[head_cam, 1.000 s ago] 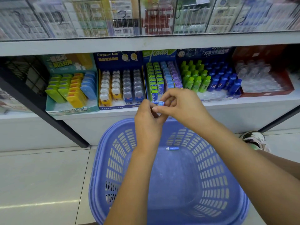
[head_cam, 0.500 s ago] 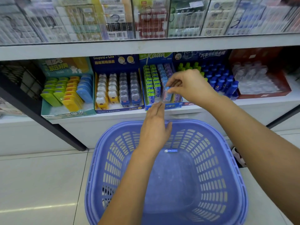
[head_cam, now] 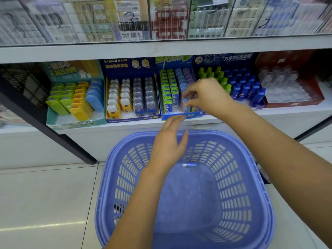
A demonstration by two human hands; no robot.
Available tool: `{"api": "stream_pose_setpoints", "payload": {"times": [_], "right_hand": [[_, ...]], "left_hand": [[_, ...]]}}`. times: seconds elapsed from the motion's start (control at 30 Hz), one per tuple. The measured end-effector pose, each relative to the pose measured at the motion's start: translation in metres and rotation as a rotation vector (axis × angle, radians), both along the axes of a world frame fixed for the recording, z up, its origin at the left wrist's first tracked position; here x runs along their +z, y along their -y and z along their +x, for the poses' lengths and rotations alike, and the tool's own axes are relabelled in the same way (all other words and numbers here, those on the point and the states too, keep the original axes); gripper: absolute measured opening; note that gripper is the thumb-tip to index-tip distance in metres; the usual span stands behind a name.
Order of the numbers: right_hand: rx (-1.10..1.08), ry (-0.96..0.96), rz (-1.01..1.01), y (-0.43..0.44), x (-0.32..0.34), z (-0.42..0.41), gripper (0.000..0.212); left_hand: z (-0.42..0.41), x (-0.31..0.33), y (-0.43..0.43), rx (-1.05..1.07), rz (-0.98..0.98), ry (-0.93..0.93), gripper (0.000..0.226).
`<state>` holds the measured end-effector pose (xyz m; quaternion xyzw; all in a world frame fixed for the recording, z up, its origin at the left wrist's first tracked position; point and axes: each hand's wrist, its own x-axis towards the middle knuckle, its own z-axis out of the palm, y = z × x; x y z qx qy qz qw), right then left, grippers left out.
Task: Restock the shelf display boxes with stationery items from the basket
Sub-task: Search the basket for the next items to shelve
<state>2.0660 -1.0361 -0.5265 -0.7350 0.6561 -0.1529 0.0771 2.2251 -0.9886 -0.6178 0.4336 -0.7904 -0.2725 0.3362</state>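
Observation:
The blue display box (head_cam: 181, 116) of green, blue and purple eraser packs stands on the lower shelf. My right hand (head_cam: 208, 97) reaches into its front row and pinches a small blue eraser pack (head_cam: 186, 105), which is blurred, between thumb and fingers. My left hand (head_cam: 168, 146) hovers flat with straight fingers over the far rim of the blue plastic basket (head_cam: 251, 159), holding nothing. One small blue eraser (head_cam: 189, 165) lies on the basket's bottom near the far wall.
Left of the eraser box stand a dark blue box of animal-shaped items (head_cam: 132, 97) and a teal box of coloured cases (head_cam: 75, 99). To the right are green and blue bottles (head_cam: 240, 85) and a red box (head_cam: 291, 87). The basket sits on a tiled floor (head_cam: 45, 194).
My hands have separated: the right carried the blue eraser pack up from above the basket into the display box. The left opened and stayed over the basket's far rim.

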Motion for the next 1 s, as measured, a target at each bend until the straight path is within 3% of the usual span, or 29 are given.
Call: {"api": "stream_pose_setpoints", "payload": {"times": [0.07, 0.13, 0.27, 0.37, 0.53, 0.63, 0.7, 0.77, 0.9, 1.0], "right_hand": [[-0.041, 0.111, -0.172, -0.022, -0.016, 0.007, 0.026], [-0.082, 0.233, -0.183, -0.047, -0.048, 0.017, 0.016], [-0.188, 0.1, 0.403, -0.072, -0.142, 0.028, 0.017], [-0.221, 0.058, 0.599, -0.078, -0.201, 0.025, 0.033], [-0.226, -0.219, 0.651, -0.082, -0.258, 0.031, 0.048], [-0.259, -0.2, 0.661, -0.081, -0.27, 0.033, 0.054], [-0.246, -0.262, 0.511, -0.083, -0.274, 0.028, 0.054], [-0.173, -0.465, 0.472, -0.094, -0.273, 0.026, 0.052], [-0.223, -0.364, 0.629, -0.114, -0.301, 0.028, 0.058], [-0.258, -0.255, 0.604, -0.105, -0.299, 0.031, 0.042]], "left_hand": [[0.005, -0.015, -0.003, 0.018, 0.04, -0.046, 0.024], [0.008, -0.038, -0.004, 0.047, 0.16, 0.025, 0.01], [0.018, -0.092, -0.006, 0.081, 0.405, 0.375, 0.028], [0.033, -0.123, -0.007, 0.129, 0.52, 0.573, 0.037], [0.044, -0.142, 0.002, 0.162, 0.642, 0.583, 0.048], [0.044, -0.141, 0.004, 0.191, 0.658, 0.527, 0.057], [0.043, -0.143, 0.003, 0.194, 0.691, 0.509, 0.056], [0.039, -0.149, 0.003, 0.166, 0.748, 0.501, 0.048], [0.031, -0.168, 0.001, 0.076, 0.828, 0.541, 0.02], [0.034, -0.184, -0.004, -0.036, 0.848, 0.654, 0.035]]}}
